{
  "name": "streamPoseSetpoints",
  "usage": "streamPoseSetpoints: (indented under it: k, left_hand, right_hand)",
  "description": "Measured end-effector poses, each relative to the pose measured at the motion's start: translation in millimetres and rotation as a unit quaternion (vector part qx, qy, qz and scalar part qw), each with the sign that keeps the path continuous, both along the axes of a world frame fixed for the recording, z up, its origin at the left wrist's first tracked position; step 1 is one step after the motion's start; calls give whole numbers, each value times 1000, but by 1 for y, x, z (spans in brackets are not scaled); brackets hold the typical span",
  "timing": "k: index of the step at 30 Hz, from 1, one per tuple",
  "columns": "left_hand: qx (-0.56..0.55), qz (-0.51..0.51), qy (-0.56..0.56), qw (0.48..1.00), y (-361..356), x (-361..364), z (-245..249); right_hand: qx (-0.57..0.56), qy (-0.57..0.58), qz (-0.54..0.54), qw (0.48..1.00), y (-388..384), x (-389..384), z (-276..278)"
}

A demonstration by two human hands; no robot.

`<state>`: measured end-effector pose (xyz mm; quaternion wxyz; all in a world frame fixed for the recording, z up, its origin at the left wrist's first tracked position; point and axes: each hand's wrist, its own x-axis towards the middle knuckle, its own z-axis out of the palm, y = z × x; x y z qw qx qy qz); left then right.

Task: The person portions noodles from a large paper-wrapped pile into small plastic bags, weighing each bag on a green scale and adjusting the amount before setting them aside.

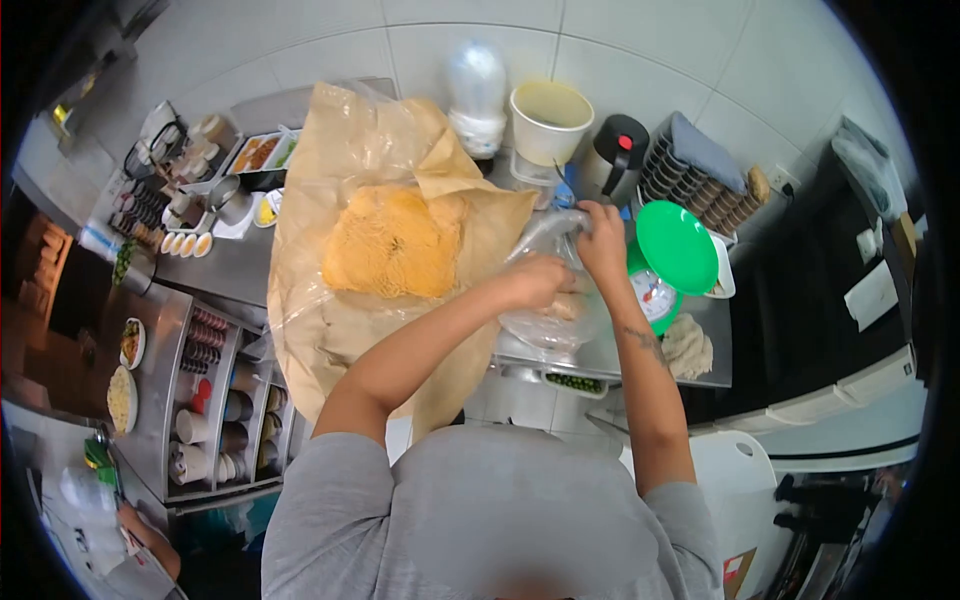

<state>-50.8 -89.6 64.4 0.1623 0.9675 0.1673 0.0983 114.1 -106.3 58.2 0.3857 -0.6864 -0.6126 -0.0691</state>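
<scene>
My left hand (540,280) is closed on a clear plastic bag (540,325) that has something pale inside. Farther up the same bag, my right hand (602,243) pinches its gathered plastic near the mouth. To the left of my hands, a large block of yellow noodles (395,240) lies on opened brown paper (310,350) with clear plastic around it. Just right of my right forearm are a round green lid (678,247), tilted, and a green tub (663,320) below it. My forearms hide part of the paper.
Along the wall stand a stack of clear cups (477,95), a cream bucket (551,115), a thermos jug (612,160) and a dark rack (690,175). A cloth (687,347) lies at right. Halved eggs (187,244) and a shelf of cups (215,435) are left. Another person's arm (150,540) shows lower left.
</scene>
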Motion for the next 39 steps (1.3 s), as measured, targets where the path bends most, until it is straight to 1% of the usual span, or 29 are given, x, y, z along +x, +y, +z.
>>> streamPoseSetpoints:
  k: [2,4,6,8,9,10,13,16,19,22,25,26,28,31,32,34,37,38,39]
  left_hand:
    - [-1,22,-31,999,23,-15,11]
    - [14,103,-93,990,57,-33,37]
    - [75,156,-268,948,107,-55,39]
    - [138,278,-263,914,148,-78,45]
    - [136,303,-293,897,157,-89,47]
    - [135,324,-324,878,166,-96,51]
    - [166,300,-382,858,186,-105,62]
    - [152,318,-377,857,202,-97,81]
    - [161,311,-429,833,229,-73,98]
    - [154,393,-423,802,264,-49,113]
    - [152,418,-336,831,287,-37,126]
    - [130,417,-298,849,291,-35,129]
    - [88,413,-224,878,279,-34,159]
    - [174,377,-289,863,288,-30,176]
    - [99,367,-349,857,291,-31,183]
    - [-49,336,-459,821,288,-32,215]
    - [55,211,-589,778,277,-39,259]
    - [32,218,-577,787,266,-45,271]
    - [11,224,-565,794,240,-52,282]
  right_hand:
    - [53,5,6,999,-12,-12,6]
    - [97,15,-5,995,-31,-30,22]
    - [89,44,30,995,-42,-44,28]
    - [81,64,58,993,-51,-56,25]
    - [80,68,70,992,-54,-59,24]
    - [81,72,79,991,-54,-61,24]
    - [54,97,99,989,-57,-67,24]
    - [44,129,101,985,-56,-83,29]
    - [45,159,145,976,-50,-102,26]
    - [34,158,180,970,-50,-118,25]
    - [23,170,189,967,-56,-120,25]
    - [31,166,184,968,-58,-118,24]
    - [50,155,175,971,-62,-111,22]
    - [44,168,150,973,-70,-94,18]
    - [45,173,143,973,-72,-91,17]
    - [50,183,131,973,-72,-87,17]
    - [35,242,132,961,-69,-89,23]
    - [48,229,141,962,-65,-88,24]
    - [61,218,151,962,-61,-88,25]
